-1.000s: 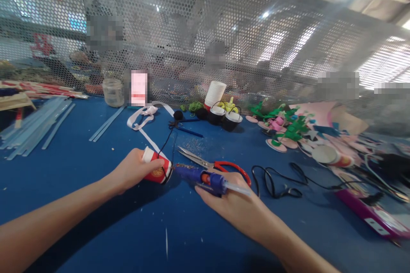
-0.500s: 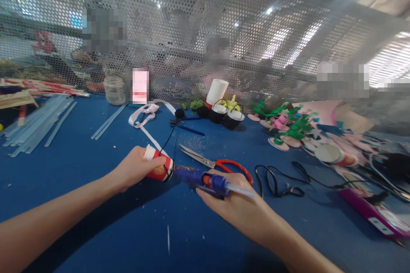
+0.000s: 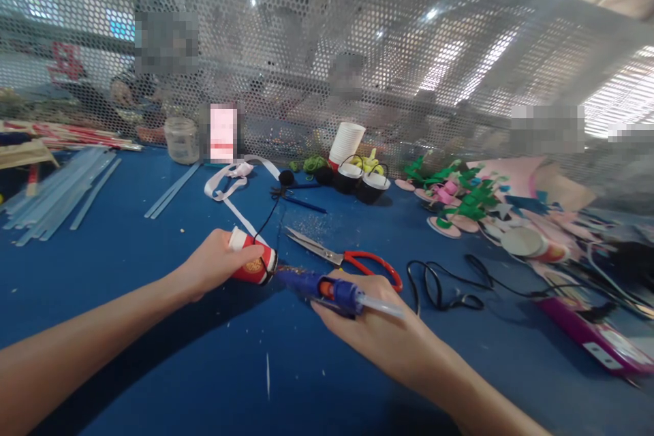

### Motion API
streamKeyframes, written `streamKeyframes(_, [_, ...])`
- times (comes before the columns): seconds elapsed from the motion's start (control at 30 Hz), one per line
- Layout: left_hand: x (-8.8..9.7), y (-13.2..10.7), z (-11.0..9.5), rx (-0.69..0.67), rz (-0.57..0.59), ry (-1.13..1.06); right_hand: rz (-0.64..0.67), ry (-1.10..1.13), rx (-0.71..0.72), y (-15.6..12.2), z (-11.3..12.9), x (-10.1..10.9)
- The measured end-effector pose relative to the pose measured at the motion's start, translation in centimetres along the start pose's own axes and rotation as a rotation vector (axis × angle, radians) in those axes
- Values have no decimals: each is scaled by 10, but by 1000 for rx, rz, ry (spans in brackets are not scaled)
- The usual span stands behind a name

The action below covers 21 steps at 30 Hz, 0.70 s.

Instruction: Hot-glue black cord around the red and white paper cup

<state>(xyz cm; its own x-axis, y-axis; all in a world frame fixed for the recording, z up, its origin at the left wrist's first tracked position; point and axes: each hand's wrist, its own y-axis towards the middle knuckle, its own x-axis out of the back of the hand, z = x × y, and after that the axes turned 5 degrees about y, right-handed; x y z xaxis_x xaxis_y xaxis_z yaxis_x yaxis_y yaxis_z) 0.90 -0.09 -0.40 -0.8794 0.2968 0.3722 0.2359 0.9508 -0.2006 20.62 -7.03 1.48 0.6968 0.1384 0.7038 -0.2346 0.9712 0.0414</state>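
Note:
My left hand (image 3: 213, 260) is wrapped round a small red-and-white paper cup (image 3: 251, 271) lying on its side, its base turned to the right. A black cord (image 3: 263, 223) runs from the cup up to a black ball of yarn (image 3: 286, 178). In my right hand (image 3: 375, 310) is a blue hot glue gun (image 3: 332, 291), with a clear glue stick (image 3: 382, 305) poking out of its back. The gun's nozzle points left, at or very near the dark edge of the cup's base. Scissors (image 3: 327, 252) with red handles lie just beyond the gun.
Glue sticks (image 3: 61, 194) lie left, near a glass jar (image 3: 182, 141) and a lit phone (image 3: 223, 133). White ribbon (image 3: 219, 189), stacked cups (image 3: 347, 143) and small black buckets (image 3: 372, 187) stand behind. At right are green-and-pink crafts (image 3: 460, 197), a black cable (image 3: 439, 286) and a purple power strip (image 3: 593, 337).
Both hands keep their grips, and the glue gun stays by the cup's base with at most a slight shift. The whole view has moved a little.

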Motion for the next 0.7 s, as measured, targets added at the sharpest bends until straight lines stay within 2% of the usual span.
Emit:
streamKeyframes(0.4, [3,4,7,-39,22,127,-33,68,-98,2,-6,2])
streamKeyframes(0.7, [4,4,6,-48,65,136,-32,215,-172,10,-5,6])
